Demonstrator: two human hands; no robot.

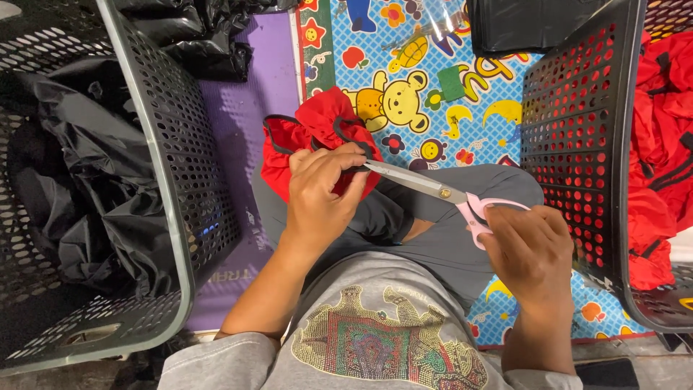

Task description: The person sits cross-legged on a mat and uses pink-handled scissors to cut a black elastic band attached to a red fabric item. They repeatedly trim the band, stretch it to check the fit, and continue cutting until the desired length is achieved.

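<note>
My left hand [321,191] pinches a red fabric piece with black trim [314,130] that lies over my knee. In my right hand [530,249] are pink-handled scissors [440,191], fingers through the loops. The steel blades point left and their tips meet the red fabric right at my left fingers. I sit cross-legged in grey trousers on a colourful mat.
A black perforated basket [173,173] on my left holds black fabric [86,180]. Another black basket [577,137] on my right holds red fabric [660,144]. A cartoon-printed play mat [426,65] and a purple mat [245,108] cover the floor. Black bags [209,36] lie beyond.
</note>
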